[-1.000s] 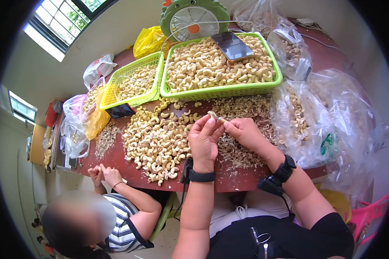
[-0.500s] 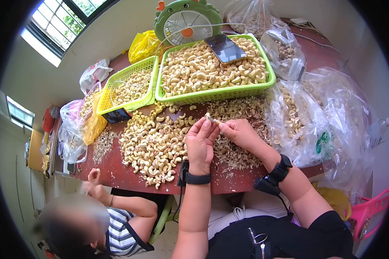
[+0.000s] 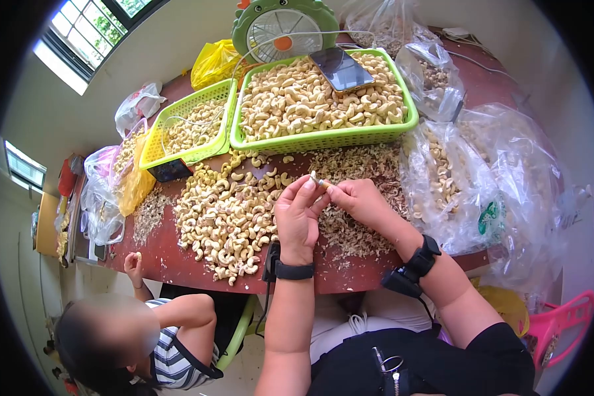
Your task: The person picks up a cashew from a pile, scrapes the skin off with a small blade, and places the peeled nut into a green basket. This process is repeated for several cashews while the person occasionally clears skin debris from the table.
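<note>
Near side of the large basket (image 3: pixel 323 138): left hand (image 3: pixel 298 221) grip closed on a pale cashew (image 3: pixel 313 176); right hand (image 3: pixel 366 206) pinches a slim tool (image 3: pixel 323 184). Right of basket, green bag print (image 3: pixel 488 218) is illegible.

Slim tool (image 3: pixel 323 184) mostly covered by right hand (image 3: pixel 364 203), its tip too small to make out; pale piece (image 3: pixel 313 175) partly hidden in fingers of left hand (image 3: pixel 297 228); co-worker's head (image 3: pixel 109 333) blurred, one of their hands out of sight; fan (image 3: pixel 284 33), window (image 3: pixel 89 30) and upper bag (image 3: pixel 379 25) cut by top edge; green print (image 3: pixel 488 218) illegible; black shirt (image 3: pixel 435 363) runs off bottom edge; nuts under phone (image 3: pixel 341 69) hidden.
</note>
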`<state>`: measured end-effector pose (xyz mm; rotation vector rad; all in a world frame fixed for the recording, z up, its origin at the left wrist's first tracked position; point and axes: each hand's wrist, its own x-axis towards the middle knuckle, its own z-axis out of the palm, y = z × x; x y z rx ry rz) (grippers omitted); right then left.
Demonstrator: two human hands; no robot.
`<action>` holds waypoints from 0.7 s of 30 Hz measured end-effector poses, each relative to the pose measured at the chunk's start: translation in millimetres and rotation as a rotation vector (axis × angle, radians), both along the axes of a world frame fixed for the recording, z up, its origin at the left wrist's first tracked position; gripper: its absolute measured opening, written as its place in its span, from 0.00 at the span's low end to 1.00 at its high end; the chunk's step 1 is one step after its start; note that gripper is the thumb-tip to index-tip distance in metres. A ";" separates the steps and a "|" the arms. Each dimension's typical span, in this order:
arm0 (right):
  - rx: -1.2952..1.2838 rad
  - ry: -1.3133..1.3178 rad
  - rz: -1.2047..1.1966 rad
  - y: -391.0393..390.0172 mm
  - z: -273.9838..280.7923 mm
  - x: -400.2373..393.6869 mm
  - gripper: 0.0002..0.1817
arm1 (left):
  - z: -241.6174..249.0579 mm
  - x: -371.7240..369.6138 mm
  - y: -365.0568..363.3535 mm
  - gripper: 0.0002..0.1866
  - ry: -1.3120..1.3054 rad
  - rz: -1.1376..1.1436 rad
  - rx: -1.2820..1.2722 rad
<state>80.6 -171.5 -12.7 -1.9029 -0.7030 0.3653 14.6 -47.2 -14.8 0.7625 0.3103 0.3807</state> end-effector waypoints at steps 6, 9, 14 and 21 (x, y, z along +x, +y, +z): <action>0.033 0.042 -0.006 -0.3 1.6 0.5 0.19 | -0.8 0.0 -0.6 0.08 -0.061 -0.020 -0.015; 0.023 0.070 0.002 -0.3 1.4 1.1 0.19 | -2.2 1.3 0.4 0.09 -0.032 -0.029 -0.021; 0.008 0.031 0.005 0.5 -1.1 1.0 0.19 | -0.8 1.5 0.3 0.10 -0.024 -0.051 -0.047; 0.002 -0.035 -0.006 0.2 0.5 -0.1 0.20 | -2.9 1.2 0.3 0.08 -0.001 -0.034 -0.034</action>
